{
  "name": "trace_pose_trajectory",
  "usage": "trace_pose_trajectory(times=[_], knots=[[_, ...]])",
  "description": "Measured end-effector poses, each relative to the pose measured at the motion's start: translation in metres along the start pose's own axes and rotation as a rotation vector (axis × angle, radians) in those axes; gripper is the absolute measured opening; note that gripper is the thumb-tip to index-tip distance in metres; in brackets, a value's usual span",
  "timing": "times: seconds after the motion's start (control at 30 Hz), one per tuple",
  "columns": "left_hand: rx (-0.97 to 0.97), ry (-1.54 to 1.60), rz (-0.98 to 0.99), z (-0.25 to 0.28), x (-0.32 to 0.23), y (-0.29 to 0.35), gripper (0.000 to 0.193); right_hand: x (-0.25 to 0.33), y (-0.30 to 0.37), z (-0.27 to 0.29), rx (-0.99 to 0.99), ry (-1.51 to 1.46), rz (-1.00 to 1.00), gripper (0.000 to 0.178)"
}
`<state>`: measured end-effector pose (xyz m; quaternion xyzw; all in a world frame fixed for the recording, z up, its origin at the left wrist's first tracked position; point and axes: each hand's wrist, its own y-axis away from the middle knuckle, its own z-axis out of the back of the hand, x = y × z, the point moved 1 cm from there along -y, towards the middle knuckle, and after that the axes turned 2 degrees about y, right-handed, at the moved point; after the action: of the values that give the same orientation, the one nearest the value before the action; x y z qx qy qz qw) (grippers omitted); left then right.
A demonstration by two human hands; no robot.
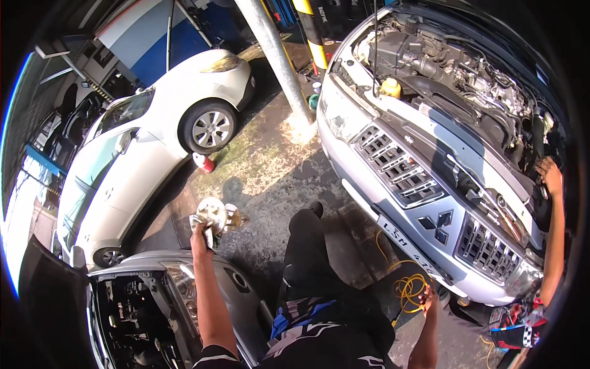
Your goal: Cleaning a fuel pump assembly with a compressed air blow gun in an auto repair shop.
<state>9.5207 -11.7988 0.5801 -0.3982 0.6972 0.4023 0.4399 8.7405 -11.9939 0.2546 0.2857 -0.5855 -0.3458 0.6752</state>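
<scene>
My left hand (200,240) is raised on the left, its fingers closed round a round metal car part (212,213) with a pale flange and a stubby cylindrical body. A crumpled light rag, or something like it, seems bunched by the fingers. Low on the right, my right hand (428,299) hangs with its fingers curled, beside a coiled yellow hose (408,291). Whether those fingers touch the hose or hold something small cannot be made out.
A silver car (393,178) with its bonnet up stands on the right; a co-worker's hand (549,172) reaches into its engine bay. A white car (150,144), a grey car (236,289) with open bonnet, a metal post (276,58) and a red-and-white can (203,162) stand around.
</scene>
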Motion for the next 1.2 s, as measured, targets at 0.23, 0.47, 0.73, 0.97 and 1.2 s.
trace_pose_trajectory(times=[0.23,0.47,0.73,0.97,1.2], knots=[[0.012,-0.009,0.080,0.043,0.022,-0.026,0.036,-0.009,0.012,0.023,-0.014,0.020,-0.123,0.045],[0.166,-0.113,0.148,0.011,-0.004,-0.050,0.041,-0.002,0.017,0.034,-0.211,0.032,0.214,0.041],[0.332,-0.271,0.121,-0.056,-0.047,-0.147,0.044,-0.014,0.054,0.066,-0.513,0.187,0.199,0.041],[0.477,-0.387,0.094,-0.120,0.007,-0.218,0.042,-0.031,0.134,0.064,-0.728,-0.260,0.092,0.039],[0.976,-0.574,0.082,-0.197,0.050,-0.173,0.044,-0.048,0.186,-0.007,-0.931,-0.381,0.033,0.036]])
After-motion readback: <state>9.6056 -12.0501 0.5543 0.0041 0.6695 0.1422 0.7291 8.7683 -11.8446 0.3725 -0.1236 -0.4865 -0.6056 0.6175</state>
